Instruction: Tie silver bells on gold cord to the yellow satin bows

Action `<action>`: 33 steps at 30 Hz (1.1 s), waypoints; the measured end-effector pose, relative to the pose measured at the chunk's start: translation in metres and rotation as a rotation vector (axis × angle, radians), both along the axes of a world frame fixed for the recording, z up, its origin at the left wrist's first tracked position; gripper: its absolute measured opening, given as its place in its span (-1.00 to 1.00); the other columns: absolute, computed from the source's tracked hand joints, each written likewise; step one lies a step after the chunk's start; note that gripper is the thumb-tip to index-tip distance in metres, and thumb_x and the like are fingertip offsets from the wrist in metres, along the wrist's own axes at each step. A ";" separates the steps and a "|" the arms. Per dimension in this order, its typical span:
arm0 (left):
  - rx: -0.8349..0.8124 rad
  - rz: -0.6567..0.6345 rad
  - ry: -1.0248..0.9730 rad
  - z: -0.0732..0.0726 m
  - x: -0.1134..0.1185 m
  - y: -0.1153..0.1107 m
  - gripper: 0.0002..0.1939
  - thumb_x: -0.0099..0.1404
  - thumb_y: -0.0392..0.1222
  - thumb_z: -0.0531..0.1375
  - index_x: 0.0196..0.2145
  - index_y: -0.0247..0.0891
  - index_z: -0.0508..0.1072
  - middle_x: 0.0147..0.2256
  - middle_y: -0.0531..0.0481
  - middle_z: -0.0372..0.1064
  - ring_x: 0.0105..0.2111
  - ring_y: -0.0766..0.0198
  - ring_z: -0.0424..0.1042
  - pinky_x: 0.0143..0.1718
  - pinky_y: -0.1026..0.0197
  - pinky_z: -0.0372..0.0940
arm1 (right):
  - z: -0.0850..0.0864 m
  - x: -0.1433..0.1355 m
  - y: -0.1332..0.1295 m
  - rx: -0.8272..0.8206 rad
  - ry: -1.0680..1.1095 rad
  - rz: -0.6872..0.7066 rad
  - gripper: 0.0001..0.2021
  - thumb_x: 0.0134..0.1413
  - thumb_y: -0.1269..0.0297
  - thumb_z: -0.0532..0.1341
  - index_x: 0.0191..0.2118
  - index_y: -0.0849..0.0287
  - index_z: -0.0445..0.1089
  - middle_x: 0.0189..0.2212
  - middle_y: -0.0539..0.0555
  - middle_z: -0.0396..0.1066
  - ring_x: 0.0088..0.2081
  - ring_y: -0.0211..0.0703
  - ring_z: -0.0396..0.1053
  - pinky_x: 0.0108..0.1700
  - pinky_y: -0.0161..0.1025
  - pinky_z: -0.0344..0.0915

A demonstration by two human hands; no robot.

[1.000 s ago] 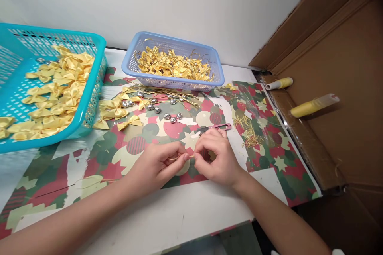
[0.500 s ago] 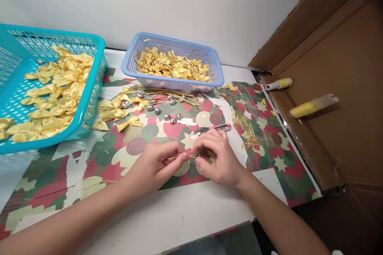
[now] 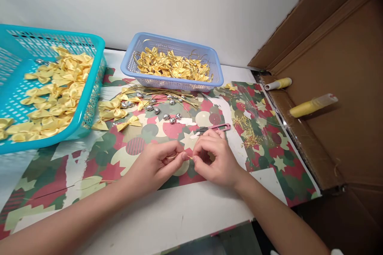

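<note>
Between thumb and index finger, my left hand (image 3: 163, 163) pinches a thin gold cord (image 3: 189, 157), low over the middle of the patterned sheet. The thumb and index finger of my right hand (image 3: 217, 159) close on the cord's other end, just right of the left fingertips. Behind my right hand lies a pink-handled cutting tool (image 3: 224, 127). Several silver bells (image 3: 172, 120) lie farther back, beside yellow bows (image 3: 112, 110) and a bundle of gold cords (image 3: 167, 93).
A turquoise basket (image 3: 78, 117) with yellow bows stands at the left. A blue basket (image 3: 179, 83) at the back holds bows with gold cords. Cord scraps (image 3: 249, 133) lie right. Two yellow-wrapped tubes (image 3: 312, 105) stick out from the cardboard wall (image 3: 338, 59).
The thumb and index finger of my right hand have closed on the cord's looped end, which showed between the hands before. My left hand has barely moved.
</note>
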State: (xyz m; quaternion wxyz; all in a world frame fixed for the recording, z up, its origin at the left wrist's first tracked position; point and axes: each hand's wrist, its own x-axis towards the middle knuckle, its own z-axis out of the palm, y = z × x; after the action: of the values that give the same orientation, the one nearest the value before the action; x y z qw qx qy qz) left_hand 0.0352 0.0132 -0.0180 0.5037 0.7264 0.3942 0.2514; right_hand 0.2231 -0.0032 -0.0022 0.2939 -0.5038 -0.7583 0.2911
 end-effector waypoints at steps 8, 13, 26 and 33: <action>-0.033 0.011 -0.022 0.000 -0.001 0.000 -0.71 0.35 -0.14 0.03 -0.49 -0.29 0.34 -0.64 0.16 0.07 -0.65 0.46 0.01 -0.67 0.39 -0.07 | 0.005 0.010 0.003 -0.093 0.000 0.049 -0.93 -0.06 0.39 0.12 -0.50 0.15 0.28 -0.53 -0.08 0.35 -0.36 -0.20 0.20 -0.11 -0.09 -0.03; -0.039 0.036 -0.022 0.000 0.000 0.000 -0.71 0.35 -0.13 0.03 -0.47 -0.29 0.37 -0.65 0.17 0.03 -0.66 0.46 -0.03 -0.68 0.40 -0.10 | 0.006 0.010 0.002 -0.112 -0.055 0.128 -0.98 -0.04 0.36 0.19 -0.44 0.14 0.31 -0.47 -0.09 0.40 -0.31 -0.21 0.23 -0.06 -0.08 -0.05; -0.083 0.048 -0.039 0.001 0.000 0.000 -0.70 0.34 -0.09 0.04 -0.47 -0.30 0.36 -0.66 0.18 -0.01 -0.67 0.46 -0.05 -0.69 0.38 -0.13 | 0.008 0.017 0.005 -0.057 -0.060 0.217 -0.79 0.02 0.45 0.11 -0.59 0.16 0.23 -0.63 -0.12 0.33 -0.44 -0.26 0.15 -0.08 -0.08 -0.02; -0.062 0.036 -0.051 0.000 0.000 0.000 -0.71 0.35 -0.12 0.02 -0.49 -0.28 0.32 -0.65 0.18 -0.02 -0.67 0.46 -0.04 -0.69 0.39 -0.08 | 0.010 0.020 0.005 -0.051 -0.092 0.162 -0.88 -0.04 0.41 0.16 -0.53 0.13 0.29 -0.59 -0.10 0.36 -0.39 -0.21 0.22 -0.09 -0.08 -0.01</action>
State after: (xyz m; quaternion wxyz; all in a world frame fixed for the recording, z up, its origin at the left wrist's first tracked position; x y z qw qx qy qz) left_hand 0.0353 0.0131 -0.0183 0.5311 0.6967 0.4018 0.2666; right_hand 0.2427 0.0019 0.0074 0.2213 -0.4607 -0.8018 0.3095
